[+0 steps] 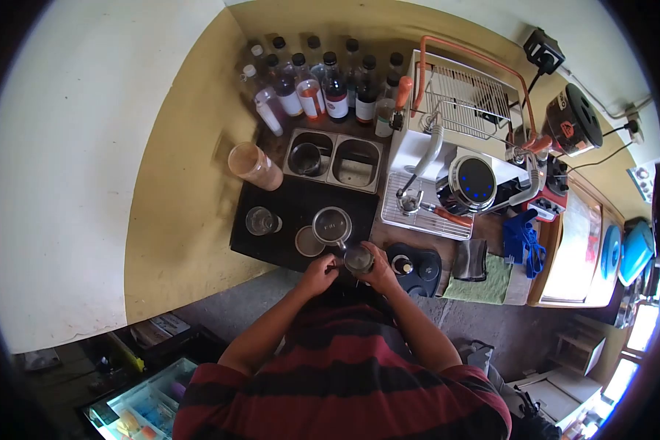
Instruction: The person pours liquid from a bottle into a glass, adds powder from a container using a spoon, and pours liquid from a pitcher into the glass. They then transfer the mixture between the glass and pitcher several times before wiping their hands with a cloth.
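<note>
The right hand (378,270) is curled round the side of a clear glass (358,258), which is held at the near edge of the black mat (286,217) on the bench, close against the person's body. The left hand (320,276) is just to the glass's left, its fingers drawn in close together; whether they pinch something small cannot be told. The grip on the glass looks to be one-sided, so a wet or smooth wall could let it slide, and this near the edge a drop could end on the floor (264,293) rather than on the mat. A handled jug (332,224) sits just beyond, its handle pointing back toward the glass; a forward swing of either hand could catch that handle and spin or tip the jug. A round, flat-looking piece (310,241) is close by on the jug's left and could be nudged by the left knuckles. To the right, the black tamping stand (422,280) is near the right forearm, so a careless outward elbow could knock it.
</note>
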### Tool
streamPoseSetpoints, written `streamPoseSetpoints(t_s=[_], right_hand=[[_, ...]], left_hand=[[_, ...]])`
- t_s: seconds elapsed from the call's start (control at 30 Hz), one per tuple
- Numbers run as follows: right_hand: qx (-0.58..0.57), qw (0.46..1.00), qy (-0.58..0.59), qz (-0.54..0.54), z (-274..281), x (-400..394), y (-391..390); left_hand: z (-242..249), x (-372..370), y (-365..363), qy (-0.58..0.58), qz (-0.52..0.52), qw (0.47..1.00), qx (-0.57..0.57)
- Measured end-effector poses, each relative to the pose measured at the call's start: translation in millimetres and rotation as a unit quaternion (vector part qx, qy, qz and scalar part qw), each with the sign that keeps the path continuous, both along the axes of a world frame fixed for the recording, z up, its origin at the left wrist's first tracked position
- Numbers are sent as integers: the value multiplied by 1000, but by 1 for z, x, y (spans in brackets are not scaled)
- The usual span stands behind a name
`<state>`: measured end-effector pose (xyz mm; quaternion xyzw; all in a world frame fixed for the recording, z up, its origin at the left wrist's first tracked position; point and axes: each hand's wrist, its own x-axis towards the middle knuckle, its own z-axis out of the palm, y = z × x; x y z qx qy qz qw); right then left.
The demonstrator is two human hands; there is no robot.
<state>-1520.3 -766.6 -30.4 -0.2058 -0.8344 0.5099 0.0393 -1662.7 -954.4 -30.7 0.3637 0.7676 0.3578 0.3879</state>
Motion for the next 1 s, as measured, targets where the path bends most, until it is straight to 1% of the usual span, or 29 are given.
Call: streamPoseSetpoints(t_s=[0.03, 0.13, 0.2, 0.23, 0.3, 0.33, 0.4, 0.43, 0.5, 0.53, 0.63, 0.67, 0.7, 0.73, 0.77, 0.83, 0.87, 0.9, 0.97, 1.0], right_hand=[[-38, 999, 11, 11, 1, 3, 3], [-126, 992, -9, 25, 30, 15, 13], [-137, 989, -6, 57, 52, 26, 21], [-142, 987, -7, 71, 64, 30, 23], [-157, 981, -32, 106, 106, 29, 27], [-165, 978, -45, 123, 123, 27, 28], [-183, 971, -56, 140, 143, 22, 25], [-191, 968, -61, 148, 149, 20, 23], [-116, 979, -65, 155, 156, 20, 20], [-78, 982, -66, 160, 158, 18, 18], [-115, 991, -35, 62, 149, 28, -4], [-192, 981, -4, -13, 153, 28, -16], [-264, 960, 28, -88, 159, 27, -30], [-332, 927, 61, -162, 162, 25, -43], [-383, 894, 112, -205, 161, 26, -57], [-474, 805, 212, -287, 156, 28, -86], [-422, 836, 212, -279, 158, 24, -98], [-379, 852, 220, -286, 157, 19, -108], [-288, 881, 230, -297, 156, 9, -123], [-215, 899, 163, -345, 163, 7, -128]], left_hand=[[0, -1, -2, -24, -10, 1000, 9], [36, -1, -7, -120, -32, 992, 17], [56, -3, -6, -209, -37, 977, 9], [62, -4, -3, -270, -18, 962, 33], [70, -5, 5, -392, 20, 916, 80], [75, -7, 9, -461, -8, 884, 85], [83, -15, 24, -588, -66, 801, 92], [87, -20, 33, -563, -105, 815, 88], [95, -27, 44, -509, -178, 838, 82], [101, -31, 46, -503, -184, 840, 81], [113, -43, 47, -485, -194, 848, 87], [113, -45, 45, -479, -190, 852, 91], [114, -48, 43, -473, -186, 856, 97], [117, -50, 41, -474, -171, 858, 97], [125, -50, 40, -476, -157, 860, 98], [130, -50, 34, -485, -132, 858, 105], [129, -50, 33, -490, -122, 855, 113], [128, -51, 32, -496, -114, 852, 122], [127, -54, 28, -496, -130, 850, 120], [126, -54, 27, -497, -133, 849, 121]])
